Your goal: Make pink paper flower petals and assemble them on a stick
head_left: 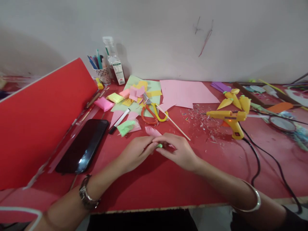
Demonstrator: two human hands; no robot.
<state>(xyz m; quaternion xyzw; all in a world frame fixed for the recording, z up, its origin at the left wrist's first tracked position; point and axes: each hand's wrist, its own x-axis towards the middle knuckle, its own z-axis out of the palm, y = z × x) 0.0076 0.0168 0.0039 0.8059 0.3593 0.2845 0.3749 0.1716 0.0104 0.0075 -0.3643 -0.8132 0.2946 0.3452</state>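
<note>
My left hand [136, 152] and my right hand [176, 149] meet over the red table [168, 183], fingers pinched together on a small green piece of clay [159, 145]. A pink paper petal [152, 131] lies just beyond my fingertips. A bag of green clay [126, 127] rests a little to the left, beside a white marker [119, 121]. A watch is on my left wrist and a bangle on my right.
A black phone [83, 146] lies at the left by a leaning red board [40, 118]. Scissors [151, 114], a wooden stick [173, 122], coloured papers [185, 93] and a yellow glue gun [229, 118] with its black cord [257, 160] lie beyond. A pen cup [102, 73] stands by the wall.
</note>
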